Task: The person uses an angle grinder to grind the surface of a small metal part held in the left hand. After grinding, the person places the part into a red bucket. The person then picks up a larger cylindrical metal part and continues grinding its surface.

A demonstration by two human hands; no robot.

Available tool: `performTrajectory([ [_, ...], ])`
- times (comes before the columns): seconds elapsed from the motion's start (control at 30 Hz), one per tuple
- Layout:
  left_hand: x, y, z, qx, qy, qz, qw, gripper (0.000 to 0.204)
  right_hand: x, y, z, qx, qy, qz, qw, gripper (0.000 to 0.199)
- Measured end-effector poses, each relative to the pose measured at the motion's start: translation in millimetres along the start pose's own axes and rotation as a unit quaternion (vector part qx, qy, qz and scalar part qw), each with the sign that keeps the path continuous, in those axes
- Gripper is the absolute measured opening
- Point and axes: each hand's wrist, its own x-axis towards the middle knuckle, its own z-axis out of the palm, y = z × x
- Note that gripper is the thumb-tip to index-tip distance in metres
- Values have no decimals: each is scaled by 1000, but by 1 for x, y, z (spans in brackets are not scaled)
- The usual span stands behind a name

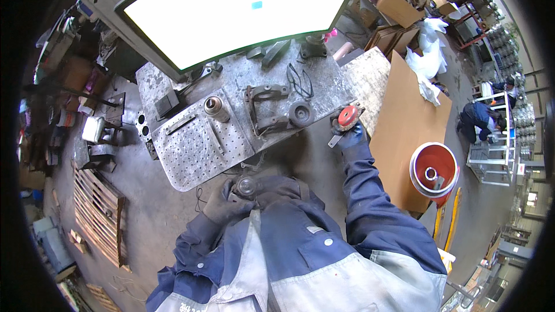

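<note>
My right hand [354,136], in a dark glove, is closed at the table's right corner around a red round disc-shaped part [348,117]. A flat metal tab [335,140] sticks out beside it. My left hand [222,204], in a dark grey glove, is close to my body, its fingers wrapped round a round metal part [245,186] whose exact kind I cannot make out. On the metal table [231,75] lie a dark round disc [300,114], a metal bracket [270,91] and safety glasses [299,81]. A cylindrical metal piece [216,108] stands on the perforated plate [196,162].
A large bright screen [243,17] spans the table's back. Right of the table are a cardboard sheet [404,121] and a white-rimmed red drum [433,170]. A wooden pallet [98,214] lies on the left floor. Another person [478,118] bends by a metal frame, far right.
</note>
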Motion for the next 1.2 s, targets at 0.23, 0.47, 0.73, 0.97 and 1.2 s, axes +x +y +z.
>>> performTrajectory([
  [0.23,11,-17,35,4,84,-30,996,71,97,-53,-54,-231,261,93,933,33],
  [0.47,14,-20,63,-23,132,-44,990,77,157,-49,-32,-718,353,-70,596,28],
  [0.73,27,-13,71,-11,142,-41,989,79,63,-11,59,-833,181,-13,523,43],
  [0.97,31,-2,78,-53,84,-30,995,86,62,39,73,-900,66,11,431,65],
  [1.2,27,7,76,-39,72,-50,995,84,107,38,91,-942,44,95,317,39],
])
